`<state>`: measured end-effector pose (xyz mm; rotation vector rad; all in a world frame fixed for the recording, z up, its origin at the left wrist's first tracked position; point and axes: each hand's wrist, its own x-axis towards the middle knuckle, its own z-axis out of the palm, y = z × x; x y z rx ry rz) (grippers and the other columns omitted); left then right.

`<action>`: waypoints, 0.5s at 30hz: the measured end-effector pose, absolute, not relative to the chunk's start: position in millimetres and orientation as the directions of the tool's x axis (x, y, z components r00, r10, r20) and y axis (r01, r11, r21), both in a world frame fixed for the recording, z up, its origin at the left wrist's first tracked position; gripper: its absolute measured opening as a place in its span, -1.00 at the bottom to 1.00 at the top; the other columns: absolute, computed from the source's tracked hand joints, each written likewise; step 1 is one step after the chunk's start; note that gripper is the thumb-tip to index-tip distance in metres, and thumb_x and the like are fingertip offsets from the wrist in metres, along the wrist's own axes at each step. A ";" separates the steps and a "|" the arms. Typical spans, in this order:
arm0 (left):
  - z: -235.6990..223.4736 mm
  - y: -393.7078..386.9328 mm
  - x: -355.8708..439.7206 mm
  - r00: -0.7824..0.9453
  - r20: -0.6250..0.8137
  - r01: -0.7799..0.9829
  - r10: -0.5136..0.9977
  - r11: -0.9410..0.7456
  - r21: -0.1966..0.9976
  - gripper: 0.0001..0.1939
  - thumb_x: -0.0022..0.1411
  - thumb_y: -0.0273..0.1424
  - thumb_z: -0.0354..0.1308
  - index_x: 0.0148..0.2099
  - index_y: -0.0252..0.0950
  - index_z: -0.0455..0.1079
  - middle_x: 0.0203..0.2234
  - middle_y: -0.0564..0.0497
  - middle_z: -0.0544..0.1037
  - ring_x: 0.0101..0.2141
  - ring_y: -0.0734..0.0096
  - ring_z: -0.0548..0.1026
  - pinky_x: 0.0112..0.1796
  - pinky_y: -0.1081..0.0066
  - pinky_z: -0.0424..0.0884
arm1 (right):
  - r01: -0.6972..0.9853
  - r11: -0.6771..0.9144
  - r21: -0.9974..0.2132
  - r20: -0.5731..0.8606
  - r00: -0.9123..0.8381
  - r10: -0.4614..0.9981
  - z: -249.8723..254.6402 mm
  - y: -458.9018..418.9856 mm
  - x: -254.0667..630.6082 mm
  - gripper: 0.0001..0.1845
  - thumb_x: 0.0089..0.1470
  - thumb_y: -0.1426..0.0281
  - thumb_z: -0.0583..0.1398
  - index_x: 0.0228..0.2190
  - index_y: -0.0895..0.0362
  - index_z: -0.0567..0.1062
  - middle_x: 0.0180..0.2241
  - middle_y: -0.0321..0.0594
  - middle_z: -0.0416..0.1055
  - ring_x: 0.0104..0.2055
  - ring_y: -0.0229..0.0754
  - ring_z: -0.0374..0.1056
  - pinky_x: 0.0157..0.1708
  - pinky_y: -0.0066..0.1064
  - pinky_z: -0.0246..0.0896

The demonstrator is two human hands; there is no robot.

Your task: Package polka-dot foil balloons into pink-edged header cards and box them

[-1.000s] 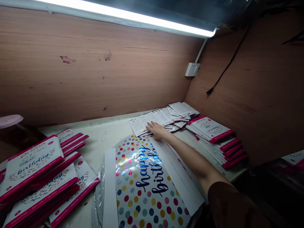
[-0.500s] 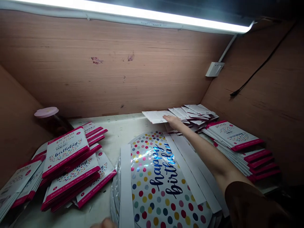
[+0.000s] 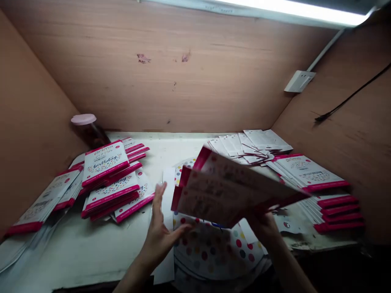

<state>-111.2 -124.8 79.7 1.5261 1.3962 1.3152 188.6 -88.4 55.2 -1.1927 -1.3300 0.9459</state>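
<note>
My right hand grips a small fan of white balloon packets with pink edges, tilted in the air and blurred by motion. The part of them inside my fingers is hidden. To their left, my left hand is open, thumb and fingers apart, not touching them. Beneath both hands lies a round foil balloon with coloured dots, partly covered by the packets. A white strip runs along the balloon's left side, behind my left hand.
Piles of balloon packets lie at the left, beside a lidded jar. More packets are spread face down at the back right, near a pink-edged stack. Wooden walls enclose the table.
My right hand has lifted packets from the back row and brought them toward me over the balloon. My left hand has come up beside them. The view has turned right.
</note>
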 end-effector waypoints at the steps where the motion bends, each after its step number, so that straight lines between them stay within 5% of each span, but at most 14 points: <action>1: 71.6 -125.4 -111.5 -0.026 0.161 0.259 0.987 -0.149 0.954 0.04 0.04 -0.25 0.41 0.40 -0.06 -0.17 0.38 -0.12 -0.06 0.37 -0.01 -0.20 0.32 -0.04 -0.19 | 0.154 0.179 -0.972 0.181 0.000 0.983 43.9 -101.2 186.2 -0.75 -0.11 0.13 0.38 -0.55 0.04 0.60 -0.57 -0.23 0.51 -0.52 -0.05 0.43 -0.49 -0.24 0.44; 4: 46.3 -127.5 -107.9 0.084 -0.015 0.082 0.996 0.008 0.997 0.01 -0.04 -0.25 0.45 0.35 -0.15 -0.03 0.22 -0.22 0.26 0.26 -0.07 0.18 0.24 -0.02 0.12 | 0.179 0.206 -0.962 0.182 -0.141 0.973 26.0 -126.2 179.3 -0.69 -0.04 0.17 0.35 -0.22 -0.03 0.63 -0.20 -0.15 0.59 -0.12 0.12 0.49 -0.11 -0.07 0.45; 7: 30.5 -127.7 -102.8 0.033 -0.023 -0.012 0.999 0.023 1.000 -0.17 -0.03 -0.24 0.43 0.23 -0.19 0.14 -0.02 -0.14 0.42 -0.01 0.08 0.45 0.06 0.13 0.35 | 0.197 0.223 -0.955 0.200 -0.130 0.971 16.5 -140.1 176.8 -0.63 0.09 0.15 0.25 -0.07 -0.06 0.57 0.01 -0.13 0.49 0.17 0.16 0.30 0.20 0.09 0.14; 11: 37.9 -124.8 -102.7 0.089 0.063 0.082 0.994 -0.071 0.994 -0.41 0.02 -0.30 0.39 0.08 -0.18 0.27 -0.15 -0.03 0.38 -0.14 0.23 0.44 -0.08 0.26 0.39 | 0.364 0.201 -0.909 0.257 0.112 0.960 7.8 -151.8 170.9 -0.54 0.06 0.10 0.25 0.00 -0.08 0.50 0.02 -0.12 0.47 0.30 0.22 0.09 0.23 0.30 -0.06; 15: 54.6 -123.4 -104.7 0.184 0.039 0.113 0.982 -0.060 0.992 -0.49 0.09 -0.33 0.35 0.07 -0.17 0.28 -0.01 -0.08 0.35 -0.02 0.15 0.37 -0.05 0.27 0.38 | 0.336 0.304 -0.892 0.391 0.231 0.891 25.5 -152.8 158.7 -0.28 -0.06 0.10 0.35 0.13 -0.06 0.35 0.14 -0.02 0.32 0.22 0.30 0.20 0.12 0.31 0.13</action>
